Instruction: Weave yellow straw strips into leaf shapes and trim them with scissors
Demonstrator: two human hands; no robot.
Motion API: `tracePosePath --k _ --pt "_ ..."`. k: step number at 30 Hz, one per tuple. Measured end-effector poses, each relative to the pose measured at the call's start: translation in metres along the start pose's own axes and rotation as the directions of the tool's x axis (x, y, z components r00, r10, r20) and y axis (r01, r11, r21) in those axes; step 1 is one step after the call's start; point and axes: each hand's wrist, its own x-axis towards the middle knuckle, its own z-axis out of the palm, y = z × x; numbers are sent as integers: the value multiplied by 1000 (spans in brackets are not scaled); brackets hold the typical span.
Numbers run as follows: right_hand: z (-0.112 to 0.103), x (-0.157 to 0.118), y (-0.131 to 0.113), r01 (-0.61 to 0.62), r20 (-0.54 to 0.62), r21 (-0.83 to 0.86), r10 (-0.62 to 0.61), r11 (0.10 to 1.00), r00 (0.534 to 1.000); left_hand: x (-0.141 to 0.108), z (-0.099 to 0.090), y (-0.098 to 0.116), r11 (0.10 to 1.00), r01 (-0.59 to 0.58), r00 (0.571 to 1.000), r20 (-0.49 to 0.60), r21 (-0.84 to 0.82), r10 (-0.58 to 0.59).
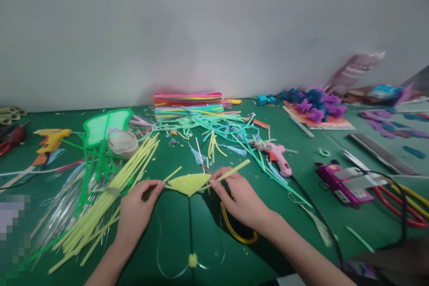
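Note:
Between my hands is a flat yellow triangle made of pipe cleaners [187, 183], its point turned toward me and loose stem ends sticking out at both sides. My left hand [140, 201] pinches the stem at its left corner. My right hand [234, 194] pinches the right corner, where a long yellow stem slants up and right. Beneath my right hand lie scissors with yellow handles [239, 237], partly hidden by it. A small yellow knot [192, 260] with clear thread lies on the green table [174, 232] close to me.
Yellow pipe cleaners [114, 196] lie in a bundle at left, near a yellow glue gun [52, 138] and a green wing-like shape [107, 127]. A pink glue gun [279, 158] with a black cord and a purple device [345, 185] are at right. Colourful stems [187, 100] lie by the partition.

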Motion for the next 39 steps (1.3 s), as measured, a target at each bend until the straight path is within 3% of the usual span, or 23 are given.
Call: tracePosePath --k 5,10,16,27,39 --pt "12 -11 -4 -26 -31 11 27 1000 999 -1 3 -5 996 -77 997 27 39 76" --pt "18 -28 -10 -44 -149 -133 24 990 989 -2 4 -4 979 -158 987 39 131 155" --pt "25 -47 -19 -23 -51 -2 23 1000 998 -1 5 -3 981 -132 990 72 140 123" --pt "35 -61 -37 35 -61 17 -34 999 998 4 2 -4 984 -111 986 142 137 91" --pt "27 -62 -27 -20 -46 75 23 997 999 11 -8 7 998 -40 960 279 43 26"
